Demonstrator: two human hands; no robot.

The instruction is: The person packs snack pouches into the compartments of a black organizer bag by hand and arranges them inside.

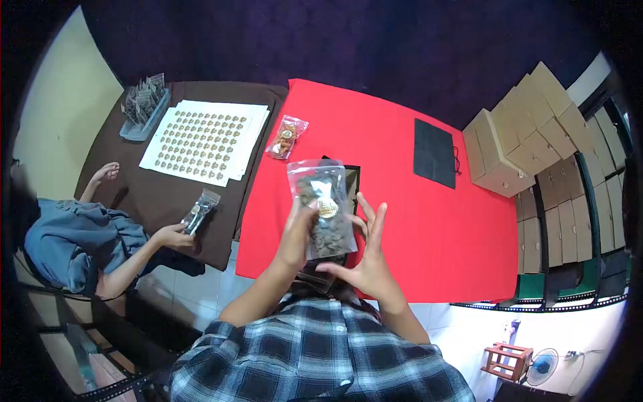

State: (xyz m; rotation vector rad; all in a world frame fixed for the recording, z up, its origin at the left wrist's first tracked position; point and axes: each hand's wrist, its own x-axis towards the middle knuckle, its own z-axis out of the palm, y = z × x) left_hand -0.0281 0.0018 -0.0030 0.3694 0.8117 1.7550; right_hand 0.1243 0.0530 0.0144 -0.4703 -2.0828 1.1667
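Pouch of glossy, see-through plastic

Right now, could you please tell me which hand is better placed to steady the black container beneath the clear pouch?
Probably the right hand: it is spread open beside the black container, apparently gripping nothing, whereas the left hand holds the clear pouch.

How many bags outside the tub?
3: the held bag in the left hand, the orange bag on the red cloth, a co-worker's bag, also held. More may be hidden.
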